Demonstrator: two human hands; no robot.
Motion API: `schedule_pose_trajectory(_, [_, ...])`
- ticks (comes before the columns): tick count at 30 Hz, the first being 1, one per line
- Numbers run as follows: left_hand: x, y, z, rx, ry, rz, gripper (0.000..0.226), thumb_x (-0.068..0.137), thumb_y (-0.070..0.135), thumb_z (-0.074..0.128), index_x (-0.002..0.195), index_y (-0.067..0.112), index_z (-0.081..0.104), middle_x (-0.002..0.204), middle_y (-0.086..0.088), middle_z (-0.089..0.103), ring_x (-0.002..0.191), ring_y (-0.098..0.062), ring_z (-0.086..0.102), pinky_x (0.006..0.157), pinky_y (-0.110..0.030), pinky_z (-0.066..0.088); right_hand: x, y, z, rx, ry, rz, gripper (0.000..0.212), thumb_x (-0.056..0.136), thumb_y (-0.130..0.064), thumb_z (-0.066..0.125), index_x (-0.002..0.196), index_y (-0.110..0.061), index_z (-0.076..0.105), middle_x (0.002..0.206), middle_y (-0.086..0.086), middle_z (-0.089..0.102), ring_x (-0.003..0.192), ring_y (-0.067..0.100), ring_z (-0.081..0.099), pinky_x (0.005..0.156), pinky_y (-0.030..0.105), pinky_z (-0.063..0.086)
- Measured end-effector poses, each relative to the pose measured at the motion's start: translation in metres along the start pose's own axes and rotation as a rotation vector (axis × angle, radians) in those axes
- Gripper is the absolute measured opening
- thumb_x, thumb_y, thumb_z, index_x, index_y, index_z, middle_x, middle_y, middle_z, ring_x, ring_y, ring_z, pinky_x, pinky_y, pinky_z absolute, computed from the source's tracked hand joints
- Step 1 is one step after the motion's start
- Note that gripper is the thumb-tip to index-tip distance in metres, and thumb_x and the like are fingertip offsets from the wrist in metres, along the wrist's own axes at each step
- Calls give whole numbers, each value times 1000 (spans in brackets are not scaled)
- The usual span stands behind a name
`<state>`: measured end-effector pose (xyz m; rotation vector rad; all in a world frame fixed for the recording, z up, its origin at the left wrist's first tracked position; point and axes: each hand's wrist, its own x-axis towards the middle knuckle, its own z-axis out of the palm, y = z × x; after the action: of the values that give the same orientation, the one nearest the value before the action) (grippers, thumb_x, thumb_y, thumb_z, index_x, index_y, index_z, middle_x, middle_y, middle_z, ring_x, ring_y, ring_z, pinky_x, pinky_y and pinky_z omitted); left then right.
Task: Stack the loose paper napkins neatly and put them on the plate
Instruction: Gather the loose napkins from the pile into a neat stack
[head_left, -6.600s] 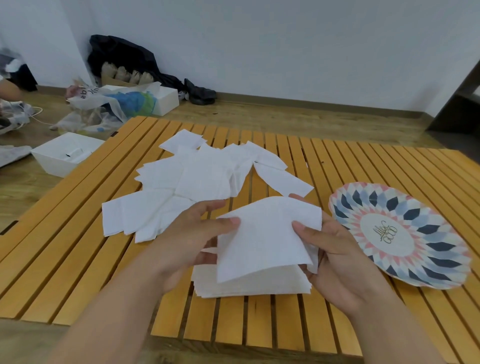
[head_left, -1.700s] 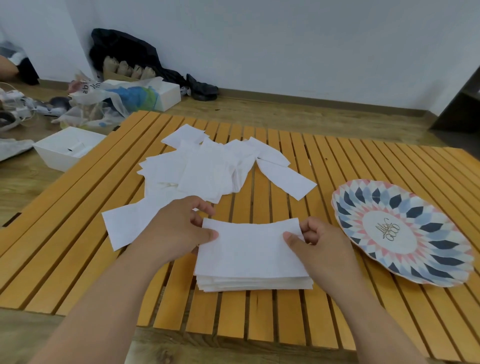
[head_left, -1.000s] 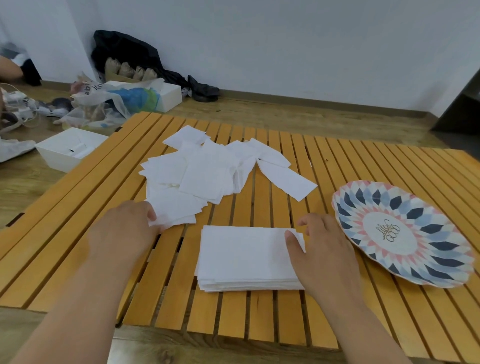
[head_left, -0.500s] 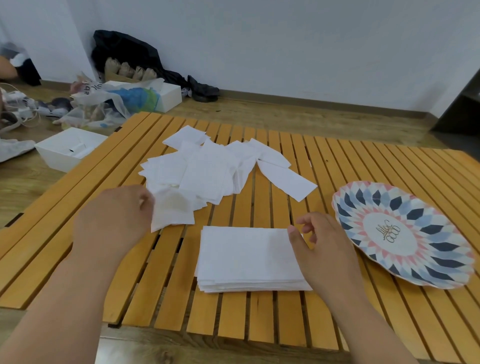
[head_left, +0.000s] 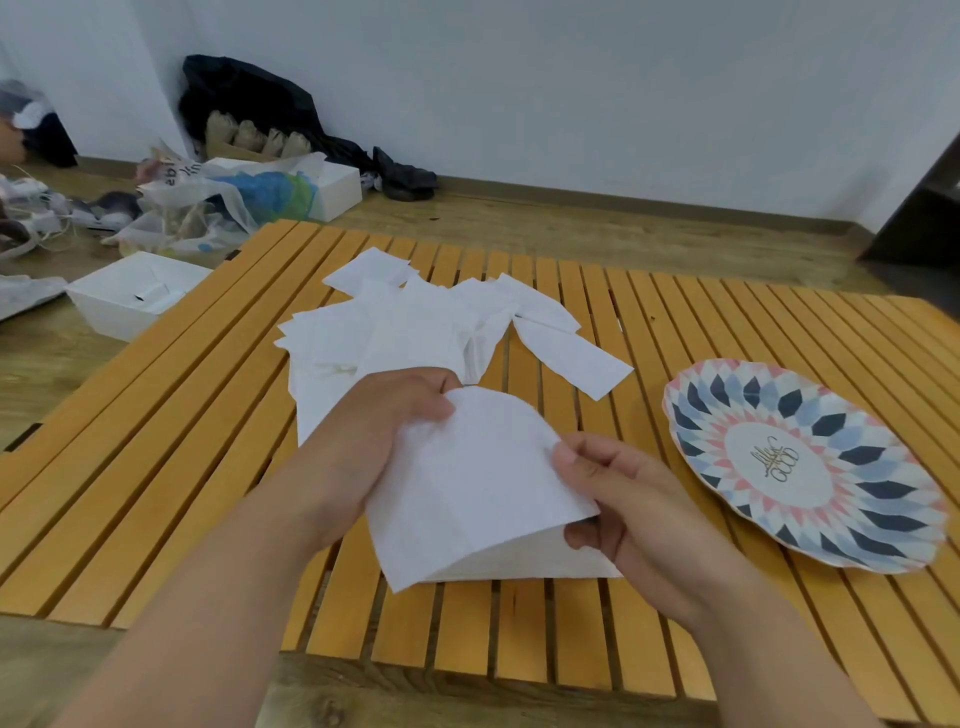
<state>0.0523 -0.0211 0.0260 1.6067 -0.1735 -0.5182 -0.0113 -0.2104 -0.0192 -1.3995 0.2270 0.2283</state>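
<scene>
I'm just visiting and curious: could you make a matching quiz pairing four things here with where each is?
Things: 1 held napkin; 2 loose napkins; 3 plate; 4 open white box.
Places: A on the floor; B between left hand and right hand; C right side of the table; D scattered mid-table.
Pairs: 1-B, 2-D, 3-C, 4-A.
</scene>
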Motion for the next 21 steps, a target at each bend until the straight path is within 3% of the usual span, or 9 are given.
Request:
schedule_pose_trajectory(3, [-1, -16, -14, 158, 19, -49, 18, 69, 30, 67, 70, 12, 63, 78, 1, 68, 73, -17, 63, 67, -27, 42, 2, -2, -4, -124, 140, -47, 17, 86, -19, 63, 96, -6, 69, 69, -1, 67, 51, 8, 56, 42, 17, 38])
schedule_pose_trajectory(5, [2, -24, -24, 226, 69, -81, 23, 72, 19, 80, 91, 17, 68, 94, -2, 73, 82, -21, 69, 64, -28, 50, 4, 0, -9, -229, 228, -34, 14, 89, -16, 62, 94, -4, 68, 64, -1, 66, 48, 7, 57, 41, 18, 36])
schedule_pose_trajectory(8, [6, -28, -32, 233, 96, -131, 37, 75, 8, 77, 106, 23, 64, 90, -5, 75, 78, -18, 72, 55, -25, 54, 6, 4, -14, -475, 284, -8, 12, 91, -17, 61, 90, -6, 67, 56, -7, 65, 46, 6, 60, 43, 15, 41])
schedule_pose_trajectory(11, [10, -34, -33, 279, 125, -168, 40, 75, 6, 78, 107, 23, 60, 87, -6, 74, 73, -18, 72, 53, -23, 53, 8, 9, -16, -658, 301, -12, 13, 90, -16, 60, 86, -6, 66, 62, -3, 66, 45, 6, 60, 56, 21, 49])
schedule_pose_trajectory(16, [16, -44, -32, 381, 149, -201, 38, 75, 5, 77, 104, 21, 58, 90, -11, 70, 78, -23, 70, 59, -28, 58, 13, 18, -18, -889, 308, -26, 17, 86, -25, 60, 76, -10, 61, 71, 12, 63, 56, 14, 54, 55, 31, 45])
schedule_pose_trajectory(21, [19, -50, -39, 468, 242, -223, 29, 80, 8, 74, 100, 19, 56, 80, -11, 72, 65, -19, 67, 58, -28, 56, 14, 23, -22, -1066, 325, -32, 31, 87, -39, 58, 69, -14, 55, 63, 0, 51, 57, 11, 47, 55, 27, 37])
